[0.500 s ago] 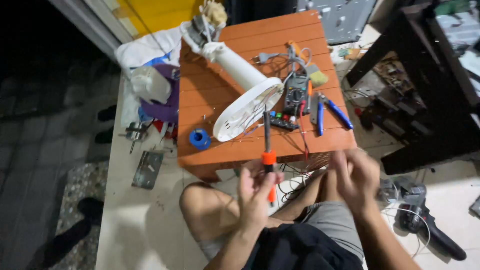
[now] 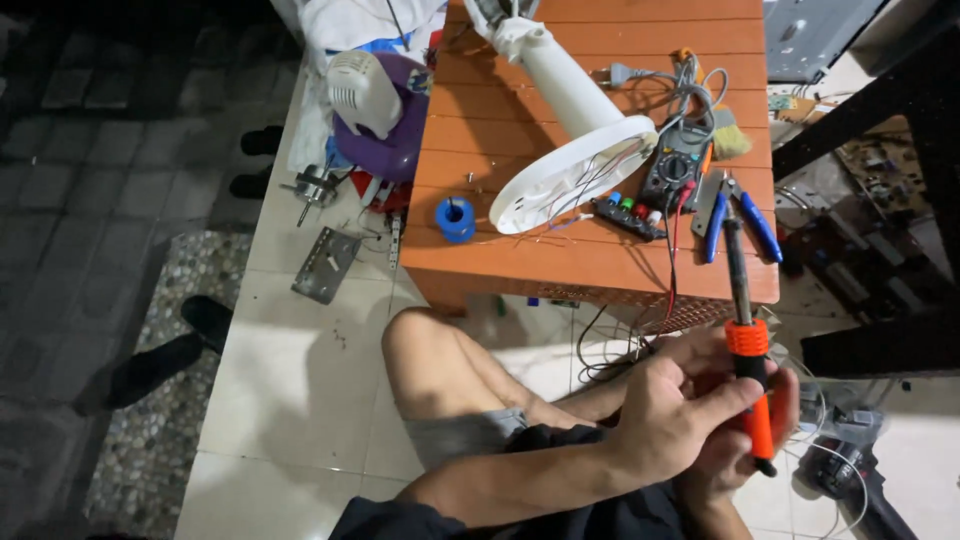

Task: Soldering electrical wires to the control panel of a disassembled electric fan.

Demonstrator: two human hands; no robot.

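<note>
Both hands are closed around a soldering iron (image 2: 748,345) with an orange handle, held upright over my lap. Its metal shaft points up toward the table edge. My left hand (image 2: 670,405) wraps the handle from the front, and my right hand (image 2: 735,455) cups it from behind and below. Just beyond the tip, on the low orange table (image 2: 520,250), lie blue-handled pliers (image 2: 745,215), a dark multimeter (image 2: 675,165) and a switch block with coloured buttons (image 2: 628,212). A white fan stand and round base (image 2: 570,170) lies on its side with thin wires trailing out.
A blue solder spool (image 2: 455,217) stands near the table's left front. On the tiled floor to the left are a purple and white fan housing (image 2: 380,110), a metal plate (image 2: 325,265) and small parts. Cables and a dark power tool (image 2: 840,475) lie at the right, near circuit boards.
My right hand, open and apart before, has come in and closed on the iron's handle with the left. The iron now sits farther right in view.
</note>
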